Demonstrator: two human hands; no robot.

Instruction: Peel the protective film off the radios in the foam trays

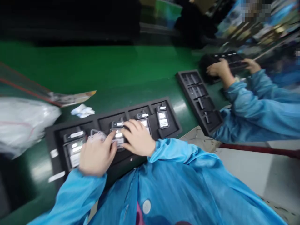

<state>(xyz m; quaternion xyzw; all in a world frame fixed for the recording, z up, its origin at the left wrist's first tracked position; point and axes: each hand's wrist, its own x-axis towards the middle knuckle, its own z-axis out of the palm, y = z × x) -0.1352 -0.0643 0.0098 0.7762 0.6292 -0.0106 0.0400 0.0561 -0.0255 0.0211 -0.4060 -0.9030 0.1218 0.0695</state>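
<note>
Partly, both hands [95, 156] [139, 139] hide one black device [118, 135] (blurred besides).

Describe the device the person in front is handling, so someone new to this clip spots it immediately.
On the green table, find the long black tray nearest the camera. Its second compartment from the left holds the device, with a pale, bright face. Unlike the others in that tray, it has fingers of both the left hand and right hand at it.
</note>
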